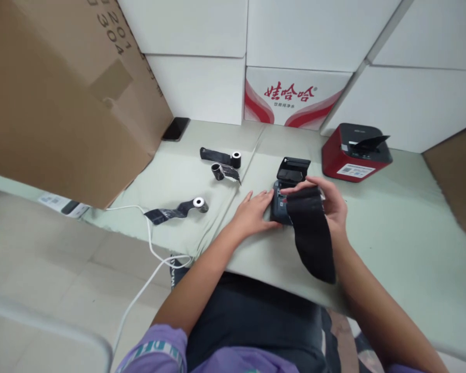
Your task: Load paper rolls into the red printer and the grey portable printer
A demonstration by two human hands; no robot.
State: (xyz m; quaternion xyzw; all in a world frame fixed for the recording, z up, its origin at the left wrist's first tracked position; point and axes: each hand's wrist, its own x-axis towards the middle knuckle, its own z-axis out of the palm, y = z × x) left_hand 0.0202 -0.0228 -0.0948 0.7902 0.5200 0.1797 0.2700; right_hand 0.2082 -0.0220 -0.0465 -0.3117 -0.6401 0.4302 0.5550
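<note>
A small dark printer (pixel 285 192) with its lid open sits on the pale green cloth in front of me. My left hand (pixel 254 211) rests against its left side with fingers held together, steadying it. My right hand (pixel 332 199) is closed on a roll of black ribbon, whose wide loose strip (pixel 312 233) hangs down toward me over the printer's right side.
Three spent ribbon cores with black tails lie to the left: one (pixel 178 210) near the cloth edge and two (pixel 225 163) farther back. A red and black printer (pixel 355 153) stands at the right. A phone (pixel 176 128), a big cardboard box (pixel 62 93) and white cartons (pixel 295 96) line the back. A white cable (pixel 147 269) trails off the table.
</note>
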